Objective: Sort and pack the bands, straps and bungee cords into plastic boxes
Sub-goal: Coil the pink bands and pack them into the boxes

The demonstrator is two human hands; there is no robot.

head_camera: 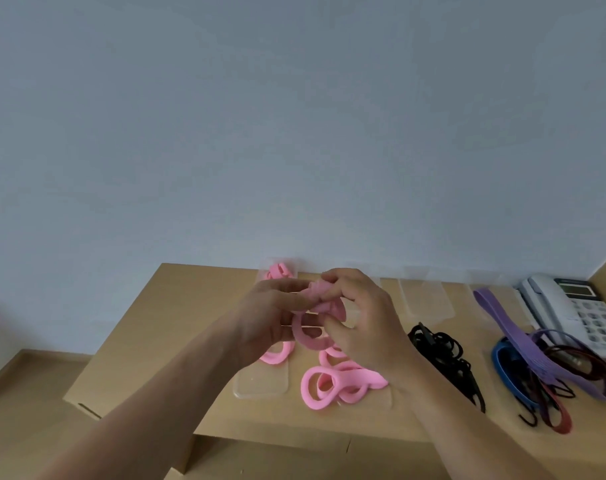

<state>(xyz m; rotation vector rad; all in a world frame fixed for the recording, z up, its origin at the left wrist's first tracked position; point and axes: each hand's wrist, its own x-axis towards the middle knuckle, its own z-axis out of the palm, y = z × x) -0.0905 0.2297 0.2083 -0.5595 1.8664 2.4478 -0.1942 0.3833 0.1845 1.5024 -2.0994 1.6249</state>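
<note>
Both hands meet just below the centre of the frame, raised above the light wooden tabletop (177, 341). The left hand (267, 320) and the right hand (360, 320) each pinch the same soft pink fabric band (312, 336), fingers curled round it; its bunched upper end sits between the fingertips and its loop hangs downward between the palms. The clear plastic box holding pink bands (279, 271) lies directly behind the grip, at the table's far edge, slightly nearer the left hand. The loose pile of pink bands (336, 382) lies below the hands. Judgement: the coming move is forward, away from the person.
</note>
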